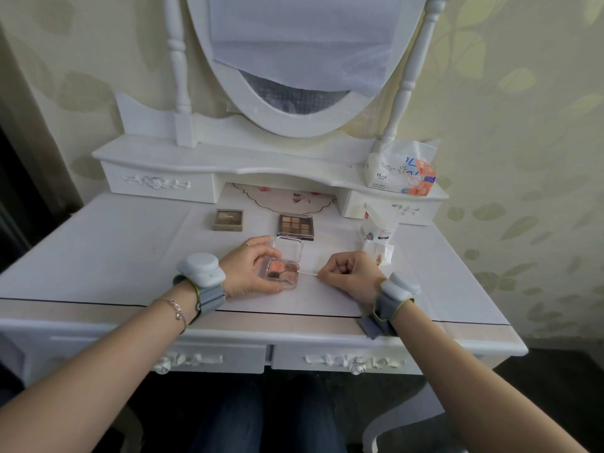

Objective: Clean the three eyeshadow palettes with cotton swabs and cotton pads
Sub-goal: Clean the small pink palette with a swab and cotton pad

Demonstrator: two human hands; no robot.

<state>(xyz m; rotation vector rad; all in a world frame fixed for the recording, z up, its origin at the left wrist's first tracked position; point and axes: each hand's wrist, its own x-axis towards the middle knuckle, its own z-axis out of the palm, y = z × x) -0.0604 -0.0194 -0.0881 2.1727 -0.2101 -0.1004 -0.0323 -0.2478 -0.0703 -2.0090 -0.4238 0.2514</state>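
Observation:
A small clear palette [283, 273] with pink, orange and brown pans lies open on the white dressing table [130, 256], its lid tipped back. My left hand [250, 269] grips its left side, thumb and fingers curled round the case. My right hand [351, 273] pinches a cotton swab [307, 273] whose tip touches the palette's right edge. Behind it lie a nine-pan brown palette [295, 225] and, to the left, a closed olive palette [228, 220]. A used cotton pad [380, 255] with brown smears sits right of my right hand.
A cotton-swab pack [376, 225] stands behind the pad. A tissue pack [403, 173] rests on the raised shelf at the right. An oval mirror [300, 60] covered with paper rises at the back. A white stool [408, 423] stands lower right.

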